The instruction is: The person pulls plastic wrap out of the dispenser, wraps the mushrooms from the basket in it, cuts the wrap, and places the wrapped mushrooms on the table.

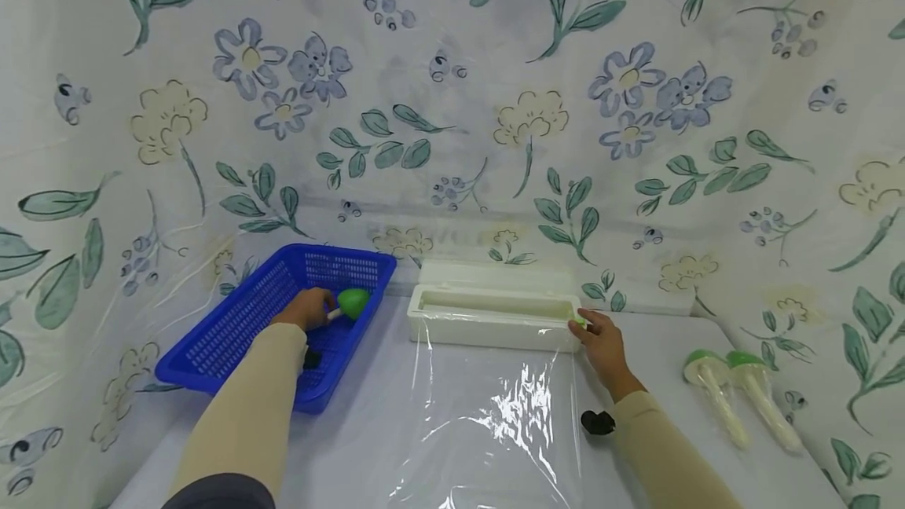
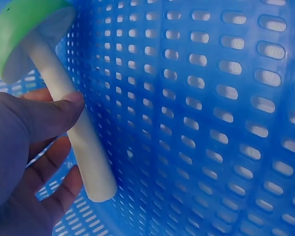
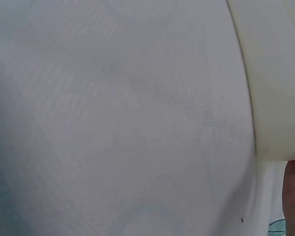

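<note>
In the blue basket (image 1: 212,328), my left hand (image 1: 307,309) pinches the pale stem of a green-capped toy mushroom (image 1: 353,303). The left wrist view shows my thumb and fingers around that mushroom (image 2: 91,152), close to the basket's wall (image 2: 187,118). My right hand (image 1: 603,348) holds the right end of a long white plastic wrap box (image 1: 488,332), near a small green part. Only some fingers (image 3: 293,189) of it appear in the right wrist view, against the box's end (image 3: 280,93). Clear film (image 1: 488,415) stretches from the box toward me over the table.
Two green-capped mushrooms, seemingly film-wrapped, lie at the right: one mushroom (image 1: 717,399) beside another mushroom (image 1: 767,403). A small black object (image 1: 597,422) sits by my right forearm. Another dark object (image 1: 311,358) lies in the basket. Floral cloth (image 1: 452,100) covers the wall behind.
</note>
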Motion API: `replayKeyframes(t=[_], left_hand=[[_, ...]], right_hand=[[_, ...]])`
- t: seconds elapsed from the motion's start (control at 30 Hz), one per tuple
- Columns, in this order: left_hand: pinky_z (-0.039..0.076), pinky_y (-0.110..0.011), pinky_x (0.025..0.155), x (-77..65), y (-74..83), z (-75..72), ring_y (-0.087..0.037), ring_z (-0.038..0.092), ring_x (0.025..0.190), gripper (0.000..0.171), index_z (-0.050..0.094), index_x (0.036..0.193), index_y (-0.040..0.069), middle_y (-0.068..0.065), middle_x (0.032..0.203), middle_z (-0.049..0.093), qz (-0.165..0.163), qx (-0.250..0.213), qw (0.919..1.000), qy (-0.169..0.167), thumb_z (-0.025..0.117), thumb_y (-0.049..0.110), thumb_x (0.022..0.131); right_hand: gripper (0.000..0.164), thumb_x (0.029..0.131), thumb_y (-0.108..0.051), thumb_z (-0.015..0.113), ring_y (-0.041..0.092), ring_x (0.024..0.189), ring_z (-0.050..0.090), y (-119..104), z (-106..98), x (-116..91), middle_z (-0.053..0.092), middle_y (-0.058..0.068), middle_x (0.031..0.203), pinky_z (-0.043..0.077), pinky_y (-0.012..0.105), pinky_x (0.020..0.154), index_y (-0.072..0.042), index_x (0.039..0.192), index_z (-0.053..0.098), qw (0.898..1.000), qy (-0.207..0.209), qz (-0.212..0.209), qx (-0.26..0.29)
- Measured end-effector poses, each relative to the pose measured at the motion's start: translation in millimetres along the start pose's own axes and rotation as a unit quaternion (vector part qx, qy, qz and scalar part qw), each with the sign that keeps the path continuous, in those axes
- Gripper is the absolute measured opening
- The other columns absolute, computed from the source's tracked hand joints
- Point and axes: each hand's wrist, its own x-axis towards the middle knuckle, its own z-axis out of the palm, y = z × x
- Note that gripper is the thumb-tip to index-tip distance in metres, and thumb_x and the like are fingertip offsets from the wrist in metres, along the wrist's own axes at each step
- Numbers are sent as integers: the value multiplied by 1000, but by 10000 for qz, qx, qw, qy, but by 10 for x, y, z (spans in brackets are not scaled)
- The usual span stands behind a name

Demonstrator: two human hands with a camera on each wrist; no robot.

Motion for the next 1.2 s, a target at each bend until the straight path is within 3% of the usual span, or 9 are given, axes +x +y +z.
replayKeyframes(t=[0.23, 0.37, 0.63, 0.77, 1.0, 1.2], left_hand=[[50, -45, 76, -34, -16, -18, -31, 57, 87, 28, 61, 113, -6, -20, 102, 62, 101, -76, 9997, -230, 64, -4, 86], [50, -46, 74, -130, 11, -121, -32, 58, 86, 25, 58, 112, -6, -20, 98, 61, 215, 7, 9995, -237, 61, -4, 87], [48, -50, 76, -399, 158, -446, -35, 59, 88, 19, 58, 108, -5, -19, 97, 63, 1101, 411, 9921, 440, 61, -3, 89], [48, -53, 79, -491, 211, -534, -36, 60, 91, 19, 60, 108, -3, -18, 98, 64, 1262, 492, 9888, 620, 63, -2, 90], [46, -54, 84, -697, 314, -594, -38, 59, 99, 22, 61, 112, -1, -17, 105, 63, 1570, 682, 9802, 992, 63, 0, 91], [49, -51, 80, -851, 506, -614, -32, 60, 95, 19, 64, 110, 6, -10, 101, 62, 1974, 1022, 9665, 1282, 67, 4, 91]], right_hand=[[51, 96, -24, 63, 37, 126, 43, -34, -6, -49, 36, 19, 147, 43, 44, 98, 0, 139, 49, 10000, 71, 47, -28], [52, 96, -25, 63, 40, 128, 42, -32, -22, -60, 35, 19, 149, 43, 45, 98, -1, 139, 49, 9999, 87, 102, -86], [50, 96, -24, 63, 43, 126, 44, -54, -30, -51, 33, 21, 150, 44, 49, 96, -1, 139, 50, 9995, -38, 152, -287], [50, 96, -24, 64, 44, 126, 43, -52, -8, -56, 34, 21, 149, 44, 49, 96, -2, 138, 50, 9991, -50, 184, -367], [49, 96, -23, 64, 43, 128, 42, -51, -3, -70, 33, 20, 150, 45, 49, 96, -3, 138, 51, 9988, -109, 317, -351], [53, 95, -28, 65, 42, 129, 42, -74, -32, -28, 31, 19, 152, 44, 48, 96, -3, 140, 50, 9991, -115, 322, -264]])
